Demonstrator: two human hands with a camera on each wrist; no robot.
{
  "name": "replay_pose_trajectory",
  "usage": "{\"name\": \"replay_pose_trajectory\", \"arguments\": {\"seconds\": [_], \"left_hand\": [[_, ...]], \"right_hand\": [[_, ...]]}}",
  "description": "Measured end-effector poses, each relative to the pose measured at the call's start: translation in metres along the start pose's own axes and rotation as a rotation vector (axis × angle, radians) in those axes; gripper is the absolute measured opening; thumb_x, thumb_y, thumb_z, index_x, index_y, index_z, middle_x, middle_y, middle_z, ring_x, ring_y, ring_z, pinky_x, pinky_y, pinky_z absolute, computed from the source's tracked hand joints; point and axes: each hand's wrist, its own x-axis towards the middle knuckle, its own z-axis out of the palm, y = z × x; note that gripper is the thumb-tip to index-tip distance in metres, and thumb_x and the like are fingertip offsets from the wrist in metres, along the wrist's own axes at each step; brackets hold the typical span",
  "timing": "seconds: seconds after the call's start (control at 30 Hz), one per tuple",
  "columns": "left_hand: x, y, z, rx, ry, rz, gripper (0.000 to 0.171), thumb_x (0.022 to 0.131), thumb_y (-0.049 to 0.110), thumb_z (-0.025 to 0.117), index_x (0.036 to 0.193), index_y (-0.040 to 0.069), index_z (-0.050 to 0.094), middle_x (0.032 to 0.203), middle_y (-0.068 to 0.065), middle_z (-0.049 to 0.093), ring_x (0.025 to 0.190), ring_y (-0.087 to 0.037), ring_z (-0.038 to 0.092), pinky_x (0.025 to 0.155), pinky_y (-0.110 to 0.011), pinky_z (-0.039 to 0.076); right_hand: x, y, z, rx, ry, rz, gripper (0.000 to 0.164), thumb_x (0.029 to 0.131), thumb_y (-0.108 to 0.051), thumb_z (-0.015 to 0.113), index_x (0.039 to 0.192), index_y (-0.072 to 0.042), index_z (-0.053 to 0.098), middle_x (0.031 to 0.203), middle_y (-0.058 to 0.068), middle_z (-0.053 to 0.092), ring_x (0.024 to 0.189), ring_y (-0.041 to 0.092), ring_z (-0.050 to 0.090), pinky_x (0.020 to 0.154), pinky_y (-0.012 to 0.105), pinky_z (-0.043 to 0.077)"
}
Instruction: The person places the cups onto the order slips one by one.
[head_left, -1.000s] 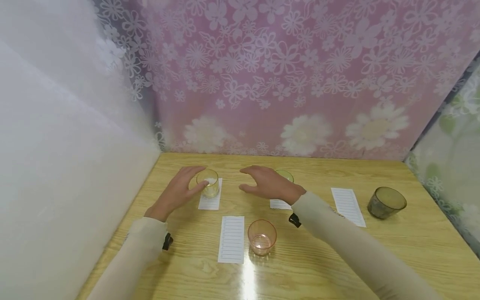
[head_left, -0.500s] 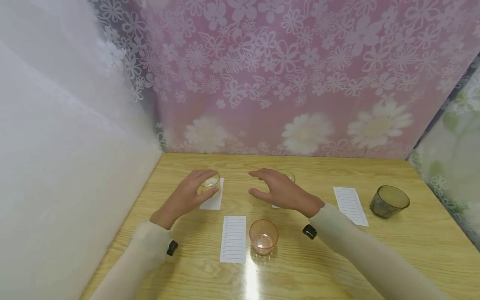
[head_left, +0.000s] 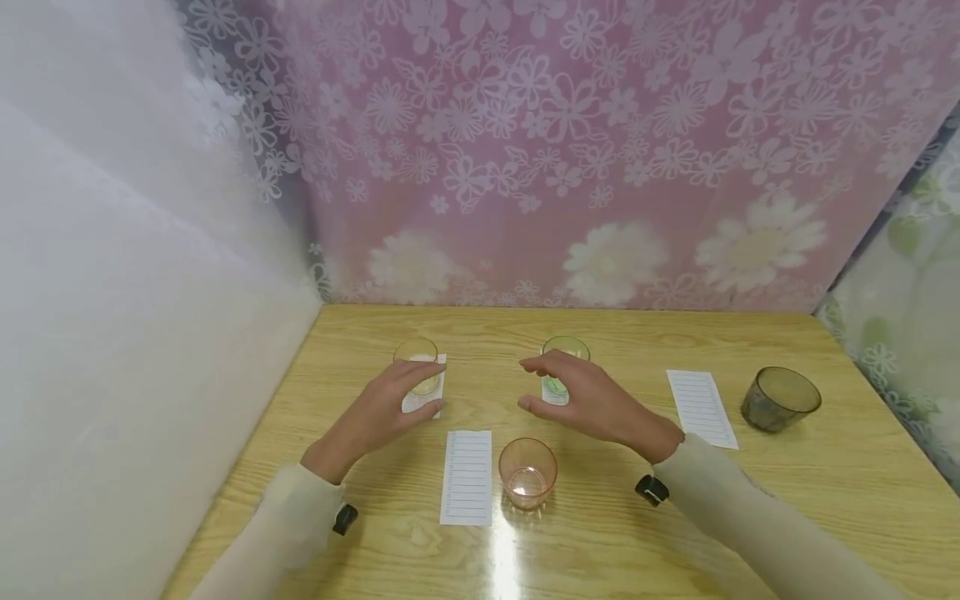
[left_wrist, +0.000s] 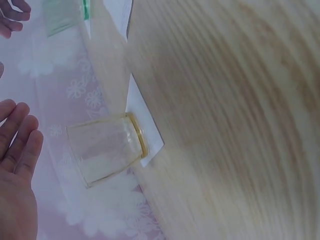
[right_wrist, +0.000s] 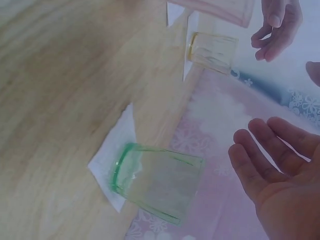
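Note:
My left hand (head_left: 378, 414) hovers with relaxed, parted fingers and holds nothing. Just behind it a yellow glass cup (head_left: 416, 348) stands upright on a white paper slip; the left wrist view shows a gap between the fingers (left_wrist: 22, 137) and this yellow cup (left_wrist: 105, 147). My right hand (head_left: 588, 398) is likewise parted and holds nothing, in front of a green glass cup (head_left: 566, 344) on another slip. In the right wrist view the green cup (right_wrist: 157, 180) sits apart from the fingers (right_wrist: 260, 162).
A pink glass cup (head_left: 527, 475) stands near the front, beside a lined paper slip (head_left: 466, 477). To the right are another lined slip (head_left: 702, 408) and a dark smoky cup (head_left: 780, 400). The wooden table (head_left: 750, 517) meets a flowered curtain (head_left: 562, 167) behind.
Both hands have come back toward me. The left hand no longer overlaps most of the yellow cup, and the right hand has shifted right, in front of the green cup. The cups stay put.

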Motion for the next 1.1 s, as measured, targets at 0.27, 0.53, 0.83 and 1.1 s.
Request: {"name": "replay_pose_trajectory", "arguments": {"seconds": [0.27,0.53,0.83,1.1], "left_hand": [[-0.014,0.006,0.010,-0.028,-0.078,0.000,0.055,0.099,0.019,0.083,0.149,0.005,0.065,0.148,-0.012,0.068,0.137,-0.031,0.064,0.113,-0.053,0.056],[-0.026,0.005,0.021,-0.075,-0.186,-0.065,0.056,0.102,0.029,0.080,0.151,0.005,0.064,0.150,-0.011,0.067,0.141,-0.032,0.061,0.117,-0.054,0.053],[-0.041,0.006,0.034,-0.043,-0.305,-0.064,0.057,0.105,0.035,0.076,0.151,0.004,0.063,0.155,-0.011,0.063,0.143,-0.032,0.059,0.118,-0.052,0.051],[-0.049,0.013,0.037,0.043,-0.363,-0.037,0.070,0.101,0.040,0.080,0.156,0.003,0.058,0.162,-0.013,0.056,0.149,-0.032,0.053,0.124,-0.049,0.048]], "right_hand": [[-0.022,0.004,0.013,0.052,0.005,0.024,0.062,0.101,-0.053,0.076,0.150,-0.018,0.064,0.145,0.000,0.068,0.131,0.025,0.068,0.105,0.054,0.059],[-0.038,0.006,0.023,0.108,-0.004,0.035,0.066,0.098,-0.053,0.078,0.151,-0.017,0.062,0.149,0.003,0.067,0.131,0.027,0.068,0.105,0.056,0.058],[-0.054,0.010,0.033,0.088,-0.025,-0.017,0.067,0.096,-0.050,0.081,0.151,-0.019,0.061,0.149,0.001,0.066,0.130,0.025,0.069,0.106,0.055,0.059],[-0.061,0.009,0.042,0.107,-0.073,-0.013,0.079,0.094,-0.055,0.083,0.156,-0.014,0.057,0.149,0.002,0.066,0.130,0.025,0.069,0.107,0.054,0.058]]}}
